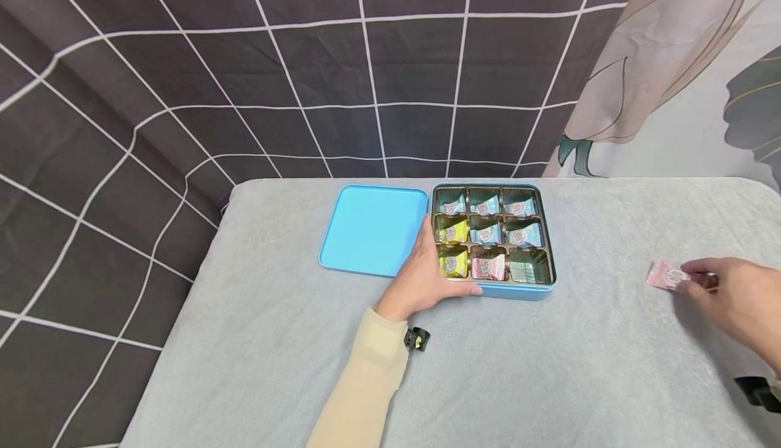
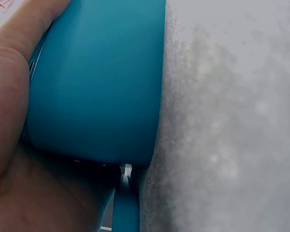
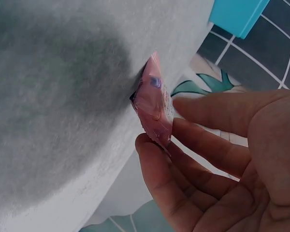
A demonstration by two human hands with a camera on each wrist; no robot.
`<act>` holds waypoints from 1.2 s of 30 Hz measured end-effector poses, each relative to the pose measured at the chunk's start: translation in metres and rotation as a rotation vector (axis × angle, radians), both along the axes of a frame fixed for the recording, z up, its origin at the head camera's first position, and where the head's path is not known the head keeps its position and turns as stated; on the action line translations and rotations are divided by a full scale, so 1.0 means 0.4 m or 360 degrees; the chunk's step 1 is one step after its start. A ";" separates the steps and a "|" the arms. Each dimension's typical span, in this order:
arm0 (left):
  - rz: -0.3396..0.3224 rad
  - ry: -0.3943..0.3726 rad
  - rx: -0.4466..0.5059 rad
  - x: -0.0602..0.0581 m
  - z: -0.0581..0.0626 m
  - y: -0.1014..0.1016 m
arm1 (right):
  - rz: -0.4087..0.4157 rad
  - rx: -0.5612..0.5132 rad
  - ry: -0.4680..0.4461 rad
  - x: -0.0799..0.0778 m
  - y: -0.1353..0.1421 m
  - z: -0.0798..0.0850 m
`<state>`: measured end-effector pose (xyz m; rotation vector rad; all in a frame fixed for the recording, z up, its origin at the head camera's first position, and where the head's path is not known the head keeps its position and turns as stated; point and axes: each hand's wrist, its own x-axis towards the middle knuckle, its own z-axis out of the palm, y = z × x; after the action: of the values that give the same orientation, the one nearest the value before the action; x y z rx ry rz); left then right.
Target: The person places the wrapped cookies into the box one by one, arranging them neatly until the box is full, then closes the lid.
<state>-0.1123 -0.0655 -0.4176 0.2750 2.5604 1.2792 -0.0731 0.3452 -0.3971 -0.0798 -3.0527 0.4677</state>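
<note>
A blue tin box (image 1: pixel 518 292) with a divided tray sits near the table's back edge. Its compartments hold wrapped candies: blue ones along the back row, yellow ones at the left, and a pink candy (image 1: pixel 488 267) at front middle. The front-right compartment (image 1: pixel 529 267) shows its bare bottom. My left hand (image 1: pixel 421 275) grips the tin's near-left corner, thumb along the front wall; the left wrist view shows that blue wall (image 2: pixel 96 87) close up. Far to the right, my right hand (image 1: pixel 741 299) pinches a pink wrapped candy (image 3: pixel 152 101) by one end, thumb against fingers.
Left of the tin lies its flat blue lid (image 1: pixel 372 228), partly behind my left hand. A grey cloth (image 1: pixel 256 339) covers the table. Behind the table hangs a dark curtain (image 1: pixel 317 62) with white grid lines, and a pale patterned one (image 1: pixel 677 75) at the right.
</note>
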 end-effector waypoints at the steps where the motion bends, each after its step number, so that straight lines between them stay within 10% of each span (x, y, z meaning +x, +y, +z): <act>1: 0.0001 -0.0002 -0.0001 0.000 0.001 0.000 | 0.0021 0.0013 -0.0005 -0.001 -0.001 0.001; 18: 0.0006 -0.0018 -0.0003 0.001 0.000 -0.001 | 0.0412 0.0053 0.0177 -0.010 -0.028 -0.002; 36: 0.0024 -0.0082 -0.0006 0.001 0.004 0.000 | 0.0363 0.0088 0.0263 -0.019 -0.067 -0.001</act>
<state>-0.1119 -0.0656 -0.4161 0.2197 2.5262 1.2698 -0.0806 0.3182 -0.3976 0.2970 -2.9202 0.3796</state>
